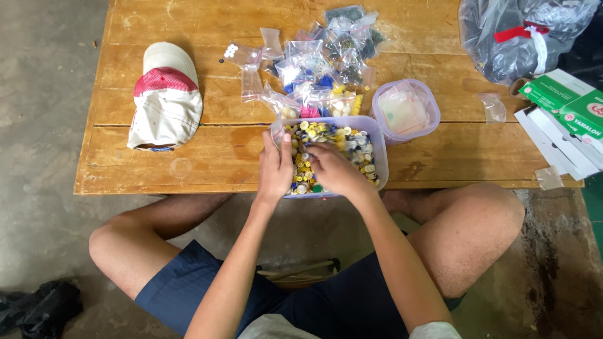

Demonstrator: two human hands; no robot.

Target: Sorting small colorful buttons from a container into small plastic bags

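Both hands are down in a clear rectangular plastic tub [377, 135] sitting at the near edge of the wooden worktop [207, 157], roughly mid-length. The left hand [275, 166] is at the tub's left wall, thumb up against the rim, fingers curled inward. The right hand [333, 169] is just beside it, fingers bent down into the buttons [352, 147], a mixed heap of yellow, white and some darker ones. Can't tell if either hand is actually pinching a button; the fingertips are buried.

Just past the tub toward the far edge there's a pile of small clear zip bags [314, 69], some with buttons in them. Touching the tub's right far corner is a smaller round-cornered container [405, 110] with empty bags inside. A red-and-white cap [164, 97] lies well off toward the left end.
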